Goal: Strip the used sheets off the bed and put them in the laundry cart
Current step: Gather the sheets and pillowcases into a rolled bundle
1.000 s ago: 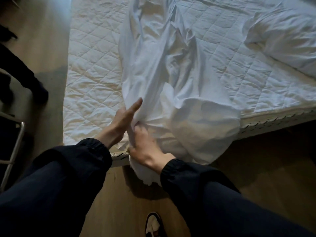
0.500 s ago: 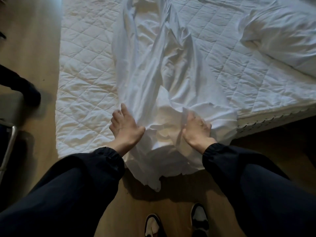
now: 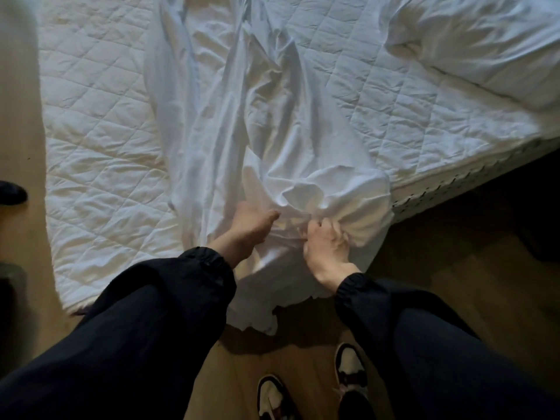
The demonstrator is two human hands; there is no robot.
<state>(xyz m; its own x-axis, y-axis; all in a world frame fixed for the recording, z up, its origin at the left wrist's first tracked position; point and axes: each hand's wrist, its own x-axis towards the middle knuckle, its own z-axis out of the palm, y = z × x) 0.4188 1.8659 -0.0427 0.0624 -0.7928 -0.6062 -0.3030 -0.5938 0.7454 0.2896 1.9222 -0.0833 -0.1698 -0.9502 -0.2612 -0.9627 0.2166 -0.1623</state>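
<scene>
A white sheet lies gathered in a long crumpled band down the middle of the quilted mattress, its near end hanging over the bed's corner toward the floor. My right hand grips a bunched fold of the sheet at the mattress edge, fingers curled into the cloth. My left hand rests on the sheet just left of it, with its fingers tucked into the folds. The laundry cart is not in view.
A white pillow or duvet lies at the bed's far right. Wooden floor surrounds the bed corner. My shoes stand close to the bed. A dark shoe shows at the left edge.
My hands have drawn closer together on the sheet. The right hand, which lay flat, now clenches a bunch of cloth. The sheet's near end is more gathered.
</scene>
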